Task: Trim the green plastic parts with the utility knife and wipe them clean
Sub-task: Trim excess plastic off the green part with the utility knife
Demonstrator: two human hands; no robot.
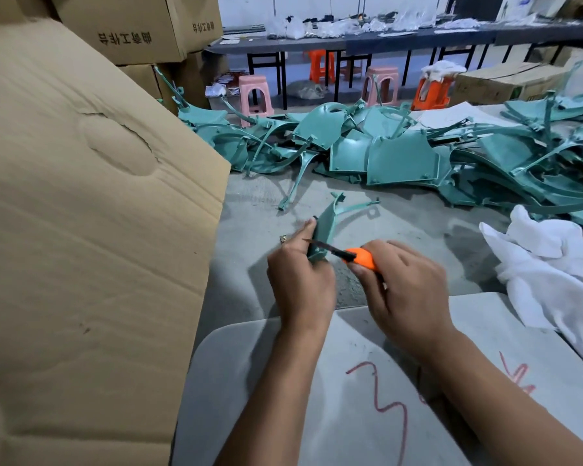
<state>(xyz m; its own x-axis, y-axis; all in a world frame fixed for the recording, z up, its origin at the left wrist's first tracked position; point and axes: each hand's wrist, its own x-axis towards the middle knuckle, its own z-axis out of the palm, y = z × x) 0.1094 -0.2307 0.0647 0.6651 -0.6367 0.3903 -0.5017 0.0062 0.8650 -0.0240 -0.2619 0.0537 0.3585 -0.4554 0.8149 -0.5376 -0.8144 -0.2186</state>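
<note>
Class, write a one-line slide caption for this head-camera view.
Left hand grips a green plastic part while right hand draws an orange utility knife along it.

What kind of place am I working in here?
Likely a small factory or workshop floor: stacked cardboard boxes, a big pile of green plastic parts on the concrete, and long work tables with plastic stools behind.

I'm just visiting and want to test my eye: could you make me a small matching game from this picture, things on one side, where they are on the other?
Things:
1. utility knife
2. green part being trimmed
3. white cloth
4. cardboard box

Places:
A. lying at the right
B. held in the left hand
C. standing at the left
D. held in the right hand

Pairs: 1-D, 2-B, 3-A, 4-C
</note>
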